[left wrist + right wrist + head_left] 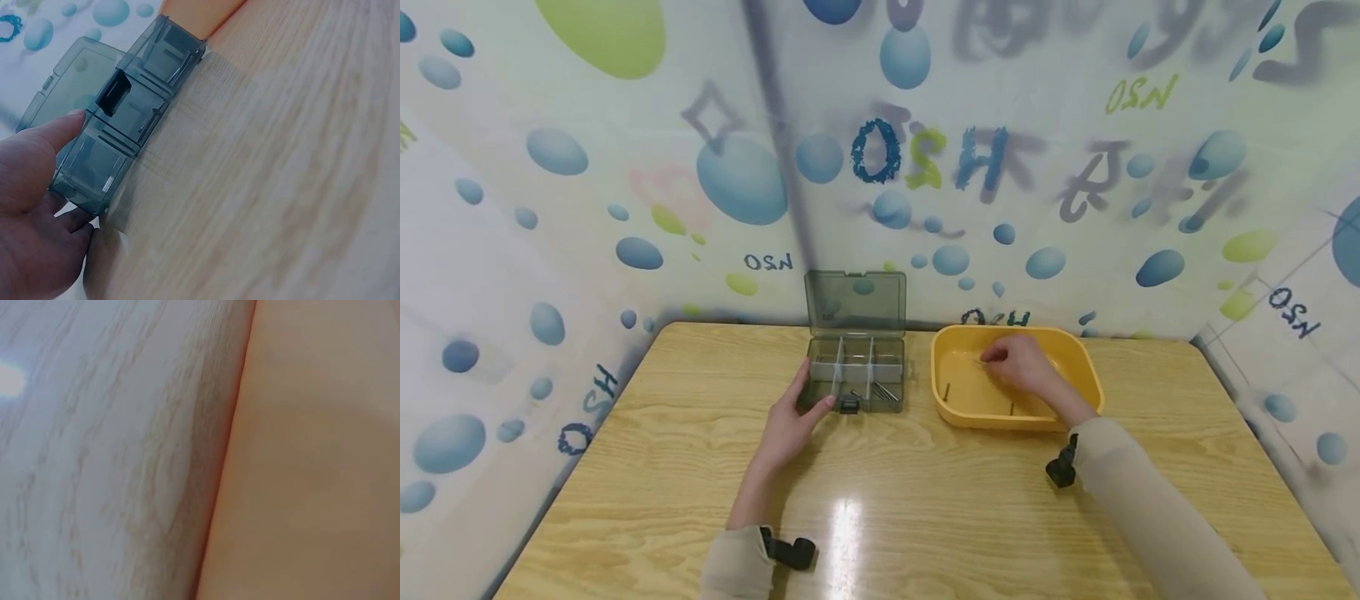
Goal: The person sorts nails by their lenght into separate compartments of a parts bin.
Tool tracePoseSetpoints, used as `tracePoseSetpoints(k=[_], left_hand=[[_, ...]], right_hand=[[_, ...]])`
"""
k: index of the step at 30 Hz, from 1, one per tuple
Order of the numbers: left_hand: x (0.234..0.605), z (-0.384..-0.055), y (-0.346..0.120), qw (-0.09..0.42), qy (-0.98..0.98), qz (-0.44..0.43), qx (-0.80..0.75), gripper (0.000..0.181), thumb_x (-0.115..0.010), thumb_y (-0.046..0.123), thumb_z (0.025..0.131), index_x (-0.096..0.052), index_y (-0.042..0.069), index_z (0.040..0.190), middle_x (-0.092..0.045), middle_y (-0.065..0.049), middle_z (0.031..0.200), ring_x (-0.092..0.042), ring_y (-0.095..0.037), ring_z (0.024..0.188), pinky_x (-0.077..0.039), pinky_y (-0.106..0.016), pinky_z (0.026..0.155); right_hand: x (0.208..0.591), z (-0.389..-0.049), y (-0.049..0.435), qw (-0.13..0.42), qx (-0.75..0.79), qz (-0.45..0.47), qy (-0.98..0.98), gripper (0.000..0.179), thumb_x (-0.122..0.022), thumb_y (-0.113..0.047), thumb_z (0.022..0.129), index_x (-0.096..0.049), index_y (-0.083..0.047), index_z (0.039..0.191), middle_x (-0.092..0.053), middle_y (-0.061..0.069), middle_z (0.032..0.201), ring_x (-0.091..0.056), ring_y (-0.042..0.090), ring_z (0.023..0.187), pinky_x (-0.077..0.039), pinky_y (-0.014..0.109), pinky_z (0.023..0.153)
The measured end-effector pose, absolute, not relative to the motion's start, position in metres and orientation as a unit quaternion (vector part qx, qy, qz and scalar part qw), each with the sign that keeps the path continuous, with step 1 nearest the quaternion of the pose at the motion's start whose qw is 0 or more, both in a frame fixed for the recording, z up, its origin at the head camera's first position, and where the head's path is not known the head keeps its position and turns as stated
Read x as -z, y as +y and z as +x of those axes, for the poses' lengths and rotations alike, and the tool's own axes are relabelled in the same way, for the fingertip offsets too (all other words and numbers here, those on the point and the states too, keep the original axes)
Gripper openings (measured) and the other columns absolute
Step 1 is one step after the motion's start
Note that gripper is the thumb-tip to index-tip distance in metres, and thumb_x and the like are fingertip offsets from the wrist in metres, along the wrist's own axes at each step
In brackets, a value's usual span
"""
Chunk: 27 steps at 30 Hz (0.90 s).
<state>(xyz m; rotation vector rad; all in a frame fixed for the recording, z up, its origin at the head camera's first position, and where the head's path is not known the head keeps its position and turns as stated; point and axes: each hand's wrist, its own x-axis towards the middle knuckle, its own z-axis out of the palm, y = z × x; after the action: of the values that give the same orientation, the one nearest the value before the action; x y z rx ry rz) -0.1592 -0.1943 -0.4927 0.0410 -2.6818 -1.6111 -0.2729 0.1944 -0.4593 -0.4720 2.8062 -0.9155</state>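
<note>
A translucent grey-green compartment box (857, 375) stands on the table with its lid (856, 302) raised. My left hand (790, 425) grips its left side, thumb at the front wall and fingers along the side; the left wrist view shows this hand (37, 194) on the box (115, 125). Several thin metal screws (883, 392) lie in the front right compartment. Over the yellow tray (958, 419), my right hand (1022, 364) points its bent fingers down and left. A faint thin streak shows by its fingertips; whether they pinch something is unclear. The right wrist view shows no hand.
Inside the tray lie a dark screw (947, 392) at the left and another thin screw (1012, 409) near the front. A patterned wall (925, 233) rises behind the wooden table (910, 500). Box and tray stand near its back edge, a small gap between them.
</note>
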Motion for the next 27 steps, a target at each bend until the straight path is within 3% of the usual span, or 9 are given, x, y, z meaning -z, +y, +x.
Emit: tracePoseSetpoints(k=[15,27], left_hand=[[0.494,-0.160,-0.195,0.001,-0.858,0.017,0.514,0.085,-0.069,0.037,0.100,-0.019,0.021,0.166,-0.022,-0.015,0.167,-0.022,-0.039,0.151,-0.020,-0.052,0.123],[0.493,-0.159,-0.195,-0.001,-0.854,0.017,0.521,0.084,-0.068,0.036,0.101,-0.018,0.021,0.166,-0.020,-0.014,0.168,-0.020,-0.038,0.152,-0.018,-0.052,0.124]], right_hand=[[0.450,-0.258,0.190,0.088,0.354,-0.131,0.922,0.015,-0.070,-0.005,0.095,-0.078,-0.001,0.107,-0.073,0.010,0.101,-0.062,0.025,0.090,-0.056,0.041,0.084],[0.438,-0.244,0.178,0.059,0.391,-0.162,0.904,0.014,-0.072,-0.005,0.094,-0.078,-0.001,0.107,-0.075,0.009,0.100,-0.067,0.024,0.091,-0.058,0.039,0.082]])
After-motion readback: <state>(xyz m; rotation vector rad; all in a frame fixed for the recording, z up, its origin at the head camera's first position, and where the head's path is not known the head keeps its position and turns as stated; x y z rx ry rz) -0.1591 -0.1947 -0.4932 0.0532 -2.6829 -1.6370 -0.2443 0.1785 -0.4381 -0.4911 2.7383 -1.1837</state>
